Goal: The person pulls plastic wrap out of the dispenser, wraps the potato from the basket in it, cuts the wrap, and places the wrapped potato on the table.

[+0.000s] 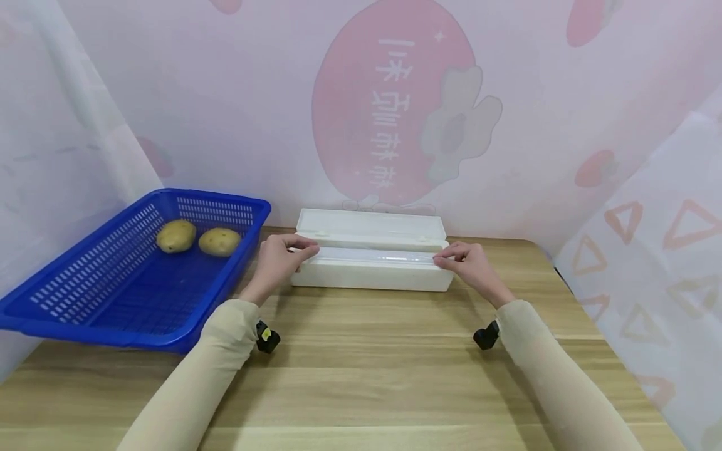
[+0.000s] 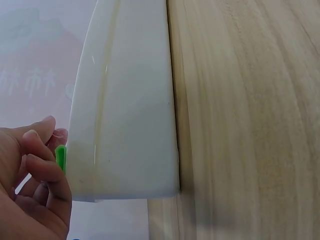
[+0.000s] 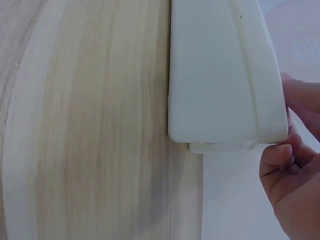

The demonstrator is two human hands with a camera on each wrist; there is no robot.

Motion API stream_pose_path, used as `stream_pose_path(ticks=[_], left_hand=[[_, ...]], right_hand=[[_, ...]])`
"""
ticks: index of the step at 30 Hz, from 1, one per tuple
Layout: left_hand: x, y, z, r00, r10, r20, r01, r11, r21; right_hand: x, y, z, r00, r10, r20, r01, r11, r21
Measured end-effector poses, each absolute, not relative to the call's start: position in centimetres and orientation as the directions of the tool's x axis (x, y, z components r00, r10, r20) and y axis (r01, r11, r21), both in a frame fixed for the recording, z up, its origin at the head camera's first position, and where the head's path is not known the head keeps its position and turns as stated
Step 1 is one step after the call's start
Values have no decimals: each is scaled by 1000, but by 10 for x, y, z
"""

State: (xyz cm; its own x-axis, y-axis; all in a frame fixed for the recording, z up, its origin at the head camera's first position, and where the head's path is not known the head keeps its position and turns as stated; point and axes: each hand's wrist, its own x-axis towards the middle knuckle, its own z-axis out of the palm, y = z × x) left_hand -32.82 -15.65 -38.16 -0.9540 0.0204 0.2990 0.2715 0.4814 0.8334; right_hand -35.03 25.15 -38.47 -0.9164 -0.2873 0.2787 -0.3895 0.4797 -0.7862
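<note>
A long white cling film box (image 1: 369,276) lies crosswise near the back of the table, its lid (image 1: 369,223) swung up and back. Clear, shiny cling film (image 1: 389,255) stretches along the opening. At the left end, my left hand (image 1: 279,260) pinches the film's edge between thumb and fingers. My right hand (image 1: 472,266) pinches the same edge at the right end. A small green piece (image 2: 60,158) shows at the box's corner beside the left fingers in the left wrist view. The roll inside is hidden.
A blue plastic basket (image 1: 101,336) stands on the left with two potatoes (image 1: 177,236) at its far end. Small black cameras (image 1: 267,338) sit at both wrists. The wooden table (image 1: 366,382) meets a printed curtain (image 1: 254,113) behind the box.
</note>
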Motion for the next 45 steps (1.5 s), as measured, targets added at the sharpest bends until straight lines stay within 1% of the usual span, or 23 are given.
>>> stream_pose_path(ticks=[9,12,15,18,22,26,31,39,45], left_hand=[[-330,-160,-384,-960,33,279,260,480,838],[-330,-160,-383,-961,31,275,255,485,837],[-329,-159,-381,-961,24,277,253,485,837],[-327,-156,-379,-959,3,283,248,486,838],[-325,-149,-376,-958,-36,284,237,455,858],[-324,-144,-376,-956,-55,288,242,408,880],[-324,-142,-377,-950,-78,303,252,383,889],[-324,-144,-376,-939,-97,329,259,428,866],[-324,-147,-375,-938,-68,339,275,448,851]], right_hand=[[-353,252,-389,-906,-269,325,-422,531,-735],[-353,252,-388,-904,-269,333,-428,522,-738],[-342,246,-376,-904,-277,326,-426,519,-741],[-342,246,-376,-909,-275,315,-415,519,-747],[-352,251,-388,-915,-249,317,-402,520,-753],[-352,251,-388,-919,-233,318,-394,522,-756],[-352,252,-387,-927,-228,298,-375,521,-767],[-355,252,-385,-935,-216,280,-353,530,-771],[-355,253,-383,-932,-222,286,-362,528,-768]])
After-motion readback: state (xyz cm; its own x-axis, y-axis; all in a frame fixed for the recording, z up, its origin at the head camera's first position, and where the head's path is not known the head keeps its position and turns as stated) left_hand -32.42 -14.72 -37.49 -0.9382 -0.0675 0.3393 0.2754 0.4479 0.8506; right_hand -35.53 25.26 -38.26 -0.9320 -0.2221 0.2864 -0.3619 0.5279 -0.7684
